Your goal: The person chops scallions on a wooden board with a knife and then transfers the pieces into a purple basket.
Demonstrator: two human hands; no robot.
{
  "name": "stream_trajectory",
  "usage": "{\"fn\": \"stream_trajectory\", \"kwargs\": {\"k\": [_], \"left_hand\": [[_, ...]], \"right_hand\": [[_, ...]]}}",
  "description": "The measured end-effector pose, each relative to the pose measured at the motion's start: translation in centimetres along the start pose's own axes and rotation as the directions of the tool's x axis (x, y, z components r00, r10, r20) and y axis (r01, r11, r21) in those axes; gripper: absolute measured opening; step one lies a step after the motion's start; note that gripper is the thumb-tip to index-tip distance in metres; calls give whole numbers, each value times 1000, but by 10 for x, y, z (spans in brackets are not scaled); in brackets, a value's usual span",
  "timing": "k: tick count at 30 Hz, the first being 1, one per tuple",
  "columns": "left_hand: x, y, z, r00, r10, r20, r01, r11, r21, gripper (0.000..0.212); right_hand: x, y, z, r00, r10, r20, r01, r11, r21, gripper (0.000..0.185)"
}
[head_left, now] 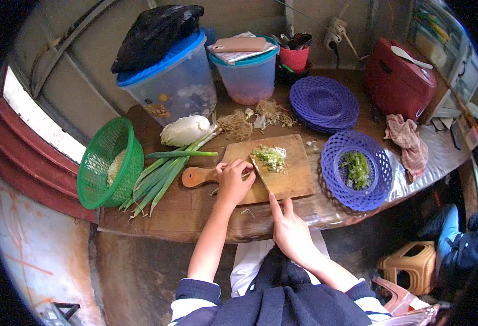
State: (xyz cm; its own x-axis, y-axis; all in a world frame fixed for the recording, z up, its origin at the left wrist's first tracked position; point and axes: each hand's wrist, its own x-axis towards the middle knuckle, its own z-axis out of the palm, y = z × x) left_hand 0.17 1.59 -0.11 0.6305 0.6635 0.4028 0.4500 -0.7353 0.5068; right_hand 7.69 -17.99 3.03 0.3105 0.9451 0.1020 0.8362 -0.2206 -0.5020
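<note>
A wooden cutting board [292, 179] with a round-ended handle lies in front of me. My right hand [291, 228] grips a knife [261, 174], its index finger stretched along the back. The blade points away from me across the board. Just left of the blade, the bent fingers of my left hand [234, 179] press on a piece of spring onion that is mostly hidden under them. Chopped spring onion [270, 157] is heaped to the right of the knife tip. Long spring onions [169, 171] and a whole napa cabbage [187, 130] lie to the left.
A green basket [86, 179] leans at the left. Purple woven plates [324, 98] are stacked behind another purple plate [328, 163] holding chopped greens. Plastic tubs [174, 93] line the wall. A red rice cooker [398, 81] and a cloth [410, 142] are at the right. A person's leg [449, 228] shows beside a stool [410, 265].
</note>
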Motion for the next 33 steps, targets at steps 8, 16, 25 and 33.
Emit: {"fn": "stream_trajectory", "kwargs": {"k": [8, 16, 25, 33], "left_hand": [[0, 4, -3, 999, -31, 18, 32, 999, -14, 11], [0, 2, -2, 1000, -17, -13, 17, 1000, 18, 10], [1, 5, -4, 998, -45, 43, 45, 999, 10, 12], [0, 0, -2, 998, -48, 27, 48, 999, 1, 10]], "right_hand": [[-21, 9, -14, 999, -2, 51, 3, 1000, -28, 70], [-10, 1, -13, 996, 29, 82, -35, 997, 70, 66], [-4, 3, -6, 999, 35, 36, -37, 999, 36, 63], [-13, 9, -16, 996, 49, 80, -53, 997, 61, 73]]}}
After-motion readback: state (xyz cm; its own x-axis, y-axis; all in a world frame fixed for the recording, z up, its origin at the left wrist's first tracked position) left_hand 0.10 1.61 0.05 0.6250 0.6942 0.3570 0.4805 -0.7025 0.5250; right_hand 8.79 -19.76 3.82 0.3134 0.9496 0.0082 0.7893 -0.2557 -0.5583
